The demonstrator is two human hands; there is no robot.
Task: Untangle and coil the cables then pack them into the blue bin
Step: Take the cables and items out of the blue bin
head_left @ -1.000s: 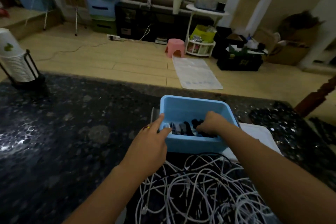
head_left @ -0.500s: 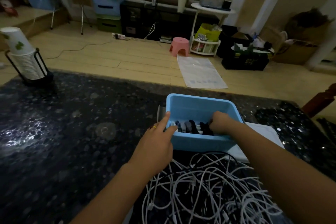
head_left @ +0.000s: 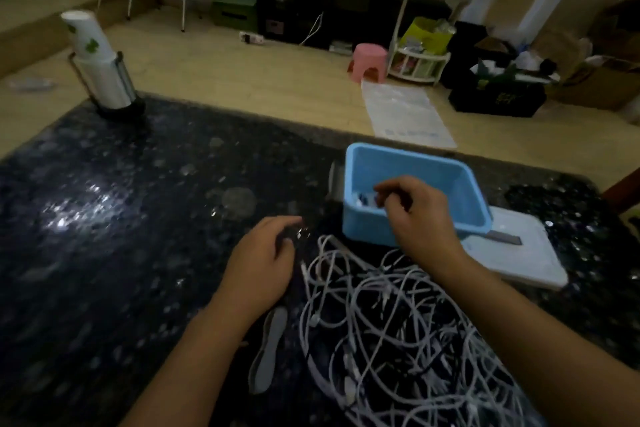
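- Your left hand (head_left: 258,262) rests low over the dark speckled table (head_left: 104,218), just left of the cable pile, its fingers loosely curled and holding nothing that you could make out.
- Your right hand (head_left: 414,215) hovers over the near rim of the blue bin (head_left: 415,166), fingers curled inward; whether it pinches anything is too blurred to tell.
- The blue bin sits on the table in front of you, slightly right of centre, with a few dark and pale coiled cables (head_left: 363,200) at its near-left inside corner.
- A large tangle of white cables (head_left: 398,340) lies on the table between your forearms, just in front of the bin.
- A white flat lid (head_left: 519,260) lies under and to the right of the bin.
- A stack of paper cups in a wire holder (head_left: 100,69) stands at the far left corner of the table.
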